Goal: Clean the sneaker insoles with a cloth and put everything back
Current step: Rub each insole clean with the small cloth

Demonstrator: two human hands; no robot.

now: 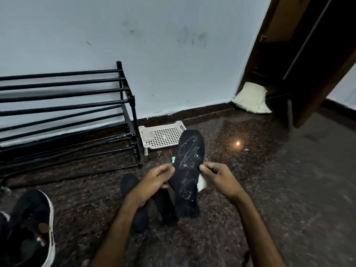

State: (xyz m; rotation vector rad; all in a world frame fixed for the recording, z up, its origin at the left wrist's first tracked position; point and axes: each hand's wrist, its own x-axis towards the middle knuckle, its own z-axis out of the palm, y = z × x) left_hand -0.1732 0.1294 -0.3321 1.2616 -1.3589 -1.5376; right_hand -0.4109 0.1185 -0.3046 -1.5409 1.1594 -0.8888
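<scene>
Both forearms in from the bottom edge, meeting low over a dark speckled floor (279, 189) before a pale wall (154, 54); crouching or sitting close, probably, to keep everything within reach. Against that wall on the left, a black barred shoe rack (133, 114), likely the place for returning the footwear. Near the lower left corner, a black sneaker (30, 214) with a white sole, resting on the floor well apart from the hands, presumably set aside for the cleaning. Holding a black insole (187, 170) off the floor, tilted with its streaked, white-flecked face toward the camera, most likely to expose the dirt for wiping. Bracing its left edge with the left hand (154, 180), fingers clenched on it in a pinch. Gripping a white cloth (202, 183) in the right hand (219, 178), fingers curled at the insole's right edge, with a corner poking out below the palm, poised to rub. Under the left wrist, dark shapes (139, 218) on the floor; cannot tell whether insoles. Just beside the rack's foot, a white perforated tray (169, 138). By the left fingers, a small teal bit (173, 160); cannot tell what
</scene>
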